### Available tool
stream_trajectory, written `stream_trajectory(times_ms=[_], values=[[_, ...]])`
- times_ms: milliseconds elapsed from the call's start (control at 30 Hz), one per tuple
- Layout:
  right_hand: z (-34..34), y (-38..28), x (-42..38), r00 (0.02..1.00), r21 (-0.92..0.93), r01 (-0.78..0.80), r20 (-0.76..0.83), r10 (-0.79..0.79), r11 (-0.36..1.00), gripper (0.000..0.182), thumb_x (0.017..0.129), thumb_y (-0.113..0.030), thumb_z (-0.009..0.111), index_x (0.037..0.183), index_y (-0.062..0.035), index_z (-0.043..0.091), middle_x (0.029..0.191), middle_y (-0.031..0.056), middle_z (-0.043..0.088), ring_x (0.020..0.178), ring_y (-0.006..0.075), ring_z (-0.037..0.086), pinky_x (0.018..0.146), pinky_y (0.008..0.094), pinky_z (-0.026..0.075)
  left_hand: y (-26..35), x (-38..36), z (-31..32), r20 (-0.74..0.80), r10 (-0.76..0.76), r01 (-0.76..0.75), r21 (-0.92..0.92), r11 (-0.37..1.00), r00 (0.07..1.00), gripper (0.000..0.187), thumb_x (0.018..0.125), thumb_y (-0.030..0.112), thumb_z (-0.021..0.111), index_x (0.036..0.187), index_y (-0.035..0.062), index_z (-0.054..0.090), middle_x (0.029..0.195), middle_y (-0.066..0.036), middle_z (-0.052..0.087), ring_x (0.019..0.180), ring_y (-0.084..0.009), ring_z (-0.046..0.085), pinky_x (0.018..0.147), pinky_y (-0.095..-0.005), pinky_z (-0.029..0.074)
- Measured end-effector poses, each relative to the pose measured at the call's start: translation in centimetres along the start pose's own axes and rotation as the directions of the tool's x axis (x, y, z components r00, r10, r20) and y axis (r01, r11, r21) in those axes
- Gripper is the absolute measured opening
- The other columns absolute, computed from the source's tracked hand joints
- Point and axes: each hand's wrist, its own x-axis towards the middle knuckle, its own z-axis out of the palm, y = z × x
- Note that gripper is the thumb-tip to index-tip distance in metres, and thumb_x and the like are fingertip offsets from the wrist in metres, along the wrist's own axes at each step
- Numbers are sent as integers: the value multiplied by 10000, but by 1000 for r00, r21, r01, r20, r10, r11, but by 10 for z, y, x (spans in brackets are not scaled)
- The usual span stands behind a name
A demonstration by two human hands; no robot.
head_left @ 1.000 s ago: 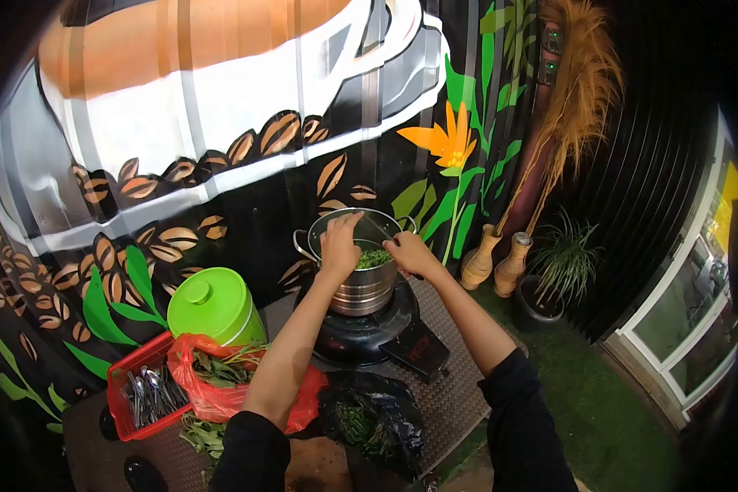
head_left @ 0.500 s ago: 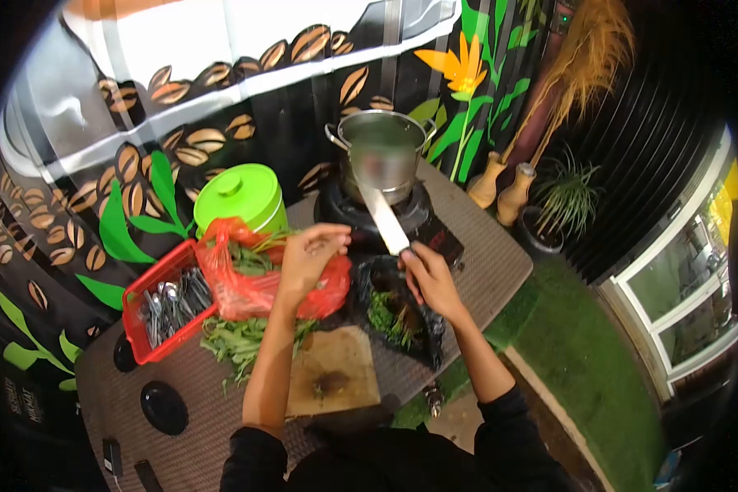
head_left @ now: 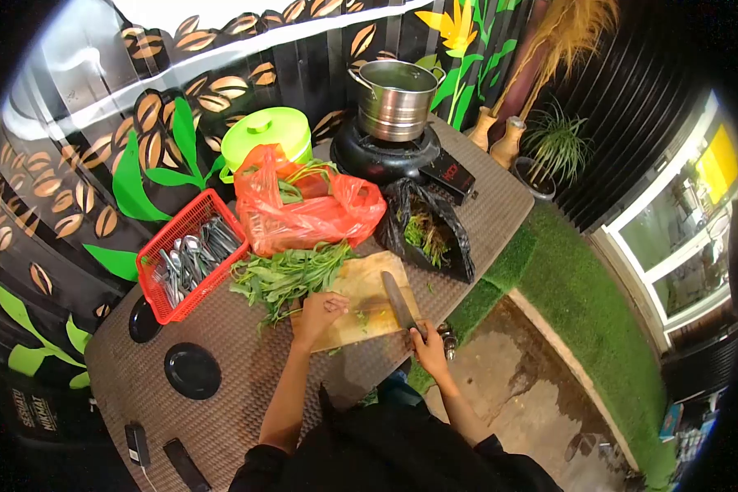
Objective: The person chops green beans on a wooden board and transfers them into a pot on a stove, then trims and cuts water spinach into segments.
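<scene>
A wooden cutting board [head_left: 371, 285] with green bits on it lies near the table's front edge. My right hand [head_left: 428, 343] is closed round the handle of a knife [head_left: 398, 300], its blade over the board's right side. My left hand [head_left: 323, 315] is over the board's left part with its fingers curled; what they hold, if anything, is too small to make out. Leafy greens [head_left: 291, 277] lie beside the board, below a red plastic bag [head_left: 295, 215] of greens. A black plastic bag [head_left: 448, 235] holds more greens.
Behind stands a steel pot [head_left: 398, 111] on a black stove [head_left: 371, 157], beside a green lidded container [head_left: 264, 139]. To the left are a red basket [head_left: 195, 297] of cutlery and a black plate [head_left: 192, 371]. A phone [head_left: 185, 465] lies at front left.
Both hands have come down from near the pot to the cutting board. The knife now points over the board instead of toward the pot. The view has shifted.
</scene>
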Motion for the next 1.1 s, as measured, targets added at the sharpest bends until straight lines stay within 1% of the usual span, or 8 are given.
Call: stream_trajectory(times_ms=[133, 233, 533, 667, 767, 833, 1067, 1100], values=[[9, -23, -35, 998, -49, -1, 63, 4, 999, 186, 886, -192, 546, 993, -40, 526, 539, 72, 518, 429, 121, 452, 422, 288, 333, 0, -17, -3, -23, -19, 21, 74, 997, 1000, 187, 730, 30, 674, 911, -16, 675, 819, -86, 683, 705, -124, 626, 653, -251, 488], [25, -46, -50, 981, -188, -9, 190, 46, 982, 275, 873, -255, 556, 1058, -55, 520, 708, 192, 620, 692, 369, 620, 611, 404, 469, -1, -20, -6, -127, -10, 23, 105, 994, 992, 178, 733, 16, 657, 906, -18, 674, 819, -95, 681, 711, -121, 629, 654, -249, 492], [26, -36, -16, 995, -497, 86, 78, -55, 863, 276, 854, -278, 568, 1042, -80, 525, 732, 211, 616, 695, 385, 610, 599, 445, 469, -11, -17, -11, -56, 20, -21, -18, 1000, 998, 191, 727, 24, 693, 915, -5, 671, 827, -88, 678, 739, -123, 638, 683, -248, 504], [17, -32, 4, 992, -321, 103, -39, -121, 942, 205, 859, -209, 565, 1005, -77, 507, 725, 210, 611, 690, 396, 603, 583, 454, 454, -28, -10, 1, -45, 30, -32, -50, 998, 999, 247, 716, 47, 710, 949, -12, 657, 829, -77, 673, 748, -122, 631, 673, -241, 502], [7, -22, 22, 987, -333, 67, -117, -112, 941, 199, 861, -193, 560, 985, -55, 488, 750, 232, 607, 707, 409, 598, 600, 467, 451, -32, -4, 13, -58, -6, 14, 134, 991, 998, 320, 695, 44, 704, 998, -26, 632, 904, -122, 649, 840, -189, 620, 739, -288, 496], [5, -13, 30, 975, -401, 16, -198, -104, 916, 206, 862, -200, 555, 962, -35, 482, 781, 249, 605, 739, 427, 592, 635, 487, 451, -33, 3, 18, -105, 202, -130, 471, 872, 974, 371, 711, 3, 631, 1079, -32, 588, 1022, -216, 568, 992, -311, 545, 867, -372, 440], [28, 5, 24, 988, -397, -12, -144, -50, 918, 227, 862, -218, 550, 964, -19, 511, 785, 256, 602, 777, 436, 584, 663, 486, 452, -30, 24, 28, -63, 301, -205, 600, 773, 951, 361, 714, -3, 600, 1075, -11, 602, 1039, -206, 566, 987, -319, 545, 864, -366, 446], [30, -3, 18, 996, -375, 25, -70, -55, 927, 236, 864, -222, 546, 966, -12, 516, 779, 254, 600, 774, 434, 584, 664, 480, 453, -21, 25, 26, 43, 133, -138, 422, 896, 990, 325, 713, -11, 597, 1037, 1, 623, 1001, -193, 586, 924, -302, 573, 814, -350, 471]])
